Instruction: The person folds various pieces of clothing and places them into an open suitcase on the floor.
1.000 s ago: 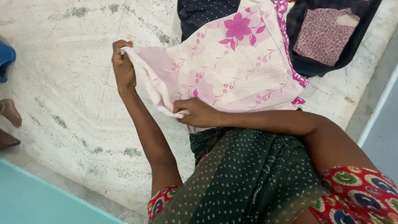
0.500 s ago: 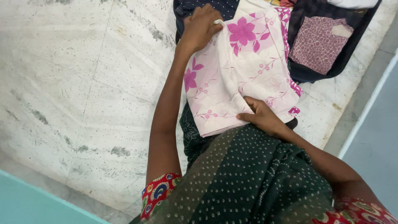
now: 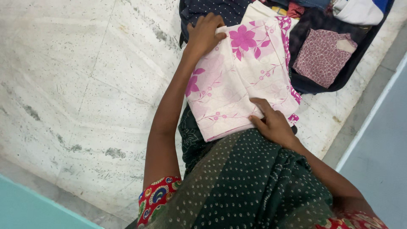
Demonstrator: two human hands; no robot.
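While the pale stone floor (image 3: 63,76) spreads away on the left, the person's left hand (image 3: 205,34) reaches out to the far corner of a folded white cloth with pink flowers (image 3: 241,80), fingers curled over its top edge and the thumb beneath, pinching that corner. The cloth lies across the lap, over a dark green dotted garment (image 3: 254,182), its near edge just above the knees. Further right, the right hand (image 3: 273,123) rests flat on the near right corner, fingers pressed together and pinning the fabric down. Beyond it sits an open dark bag (image 3: 339,80) holding a maroon patterned piece (image 3: 324,53) and other folded clothes.

To my eye the fold is being squared up. Doing it well means keeping the right hand firm as an anchor while the left draws the far corner taut, so the layers line up edge to edge and no crease is trapped under the palm.
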